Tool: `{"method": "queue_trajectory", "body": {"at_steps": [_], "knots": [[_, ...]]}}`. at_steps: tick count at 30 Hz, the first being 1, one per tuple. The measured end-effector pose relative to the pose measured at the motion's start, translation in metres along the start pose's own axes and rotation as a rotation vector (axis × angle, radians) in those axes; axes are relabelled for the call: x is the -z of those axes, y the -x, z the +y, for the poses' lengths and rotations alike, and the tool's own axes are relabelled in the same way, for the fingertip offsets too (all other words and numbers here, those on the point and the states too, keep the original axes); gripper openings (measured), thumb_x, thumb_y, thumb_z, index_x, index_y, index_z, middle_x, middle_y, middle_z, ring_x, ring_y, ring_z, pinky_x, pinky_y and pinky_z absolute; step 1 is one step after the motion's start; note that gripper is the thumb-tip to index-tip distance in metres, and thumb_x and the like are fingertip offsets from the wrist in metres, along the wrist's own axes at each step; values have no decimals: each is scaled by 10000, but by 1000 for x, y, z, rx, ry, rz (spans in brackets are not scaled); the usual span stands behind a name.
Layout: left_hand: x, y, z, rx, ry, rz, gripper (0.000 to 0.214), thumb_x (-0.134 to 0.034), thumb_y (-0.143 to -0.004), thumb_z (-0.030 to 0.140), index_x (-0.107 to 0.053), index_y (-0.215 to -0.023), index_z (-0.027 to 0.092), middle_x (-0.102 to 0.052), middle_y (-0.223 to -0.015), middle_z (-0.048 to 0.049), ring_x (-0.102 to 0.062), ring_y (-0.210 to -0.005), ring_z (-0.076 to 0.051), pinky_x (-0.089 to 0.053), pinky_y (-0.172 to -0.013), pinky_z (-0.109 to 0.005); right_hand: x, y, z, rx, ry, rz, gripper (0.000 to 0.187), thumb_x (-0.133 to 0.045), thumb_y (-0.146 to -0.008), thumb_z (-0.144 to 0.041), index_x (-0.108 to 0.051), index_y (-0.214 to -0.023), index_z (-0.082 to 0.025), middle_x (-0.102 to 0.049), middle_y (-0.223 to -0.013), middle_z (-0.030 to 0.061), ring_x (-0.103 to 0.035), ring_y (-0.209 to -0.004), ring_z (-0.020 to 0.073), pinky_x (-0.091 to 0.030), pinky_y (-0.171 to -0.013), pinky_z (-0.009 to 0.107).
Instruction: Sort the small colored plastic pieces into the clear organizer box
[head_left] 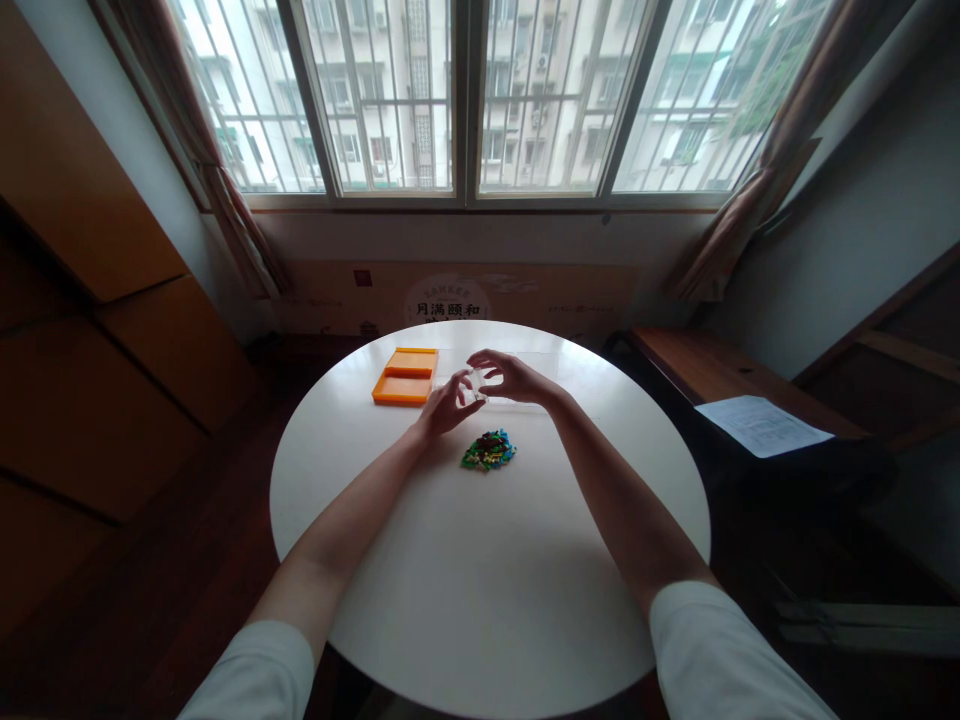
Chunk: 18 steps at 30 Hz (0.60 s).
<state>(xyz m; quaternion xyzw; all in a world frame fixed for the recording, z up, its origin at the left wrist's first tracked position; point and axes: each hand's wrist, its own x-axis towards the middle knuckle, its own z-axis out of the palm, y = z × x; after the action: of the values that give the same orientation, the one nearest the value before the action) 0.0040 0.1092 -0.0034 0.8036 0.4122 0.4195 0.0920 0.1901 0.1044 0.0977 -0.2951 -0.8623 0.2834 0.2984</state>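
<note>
My left hand [448,402] and my right hand [511,378] meet over the far half of the white round table [480,580]. Between their fingertips is a small clear plastic piece [477,380]; its exact kind is too small to make out. Both hands are closed around it from either side. Just below them on the tabletop lies a pile of small shiny pieces [489,450] in green, blue, yellow and dark colours. An orange tray [401,399] with a divider sits left of my left hand. Behind my right hand lies a flat transparent sheet or lid [541,362], partly covered.
A dark wooden bench [675,365] with a white printed paper [763,425] stands to the right, past the table edge. Beyond the table is a long printed box [570,290] under the barred window [540,110]. Wooden cabinets [90,380] line the left side.
</note>
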Motion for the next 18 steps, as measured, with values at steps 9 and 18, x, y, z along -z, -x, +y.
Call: {"method": "queue_trajectory", "body": {"at_steps": [9, 18], "knots": [[-1, -9, -10, 238, 291, 229, 533, -641, -726, 417, -359, -1122, 200, -631, -1008, -69, -634, -645, -122, -479, -509, -215, -2, 1, 8, -12, 211, -7, 476, -577, -780, -183, -515, -1251, -222, -560, -1252, 81, -517, -1149, 228, -423, -966, 394], [1, -6, -9, 194, 361, 115, 403, -555, -782, 503, -505, -963, 147, -647, -902, -63, -597, -513, -86, -439, -421, -178, -6, 0, 10, -65, 188, -50, 389, -553, -817, -194, -579, -1204, -219, -657, -1110, 65, -630, -980, 223, -508, -797, 300]]}}
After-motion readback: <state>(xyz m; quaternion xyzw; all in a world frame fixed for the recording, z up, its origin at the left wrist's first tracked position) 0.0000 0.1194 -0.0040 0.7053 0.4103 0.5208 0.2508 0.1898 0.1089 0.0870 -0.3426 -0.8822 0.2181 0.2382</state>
